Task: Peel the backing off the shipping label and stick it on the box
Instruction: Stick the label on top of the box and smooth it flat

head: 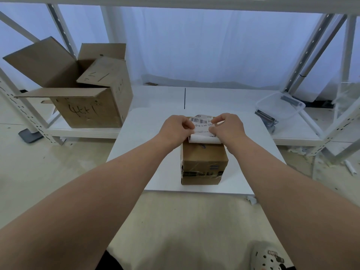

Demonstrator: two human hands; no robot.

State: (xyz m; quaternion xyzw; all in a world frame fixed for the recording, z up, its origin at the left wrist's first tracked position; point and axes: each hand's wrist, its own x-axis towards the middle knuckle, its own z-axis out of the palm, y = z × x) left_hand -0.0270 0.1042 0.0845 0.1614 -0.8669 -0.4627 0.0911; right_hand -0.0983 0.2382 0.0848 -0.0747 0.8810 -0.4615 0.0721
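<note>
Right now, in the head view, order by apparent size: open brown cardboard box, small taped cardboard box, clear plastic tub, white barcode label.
1. Open brown cardboard box.
2. Small taped cardboard box and clear plastic tub: too alike, and the tub lies farther away.
3. White barcode label.

Open cardboard carton (85, 106) with handwritten marks on low white shelf (224, 98), left; clear plastic tub (280, 108) toward right end; perforated clog (268, 258) on floor (58, 172).

The white paper shipping label (201, 123) carries a black barcode and the partly covered code "010-L30-55". The large open brown cardboard box (87, 111) bears illegible black handwriting.
</note>
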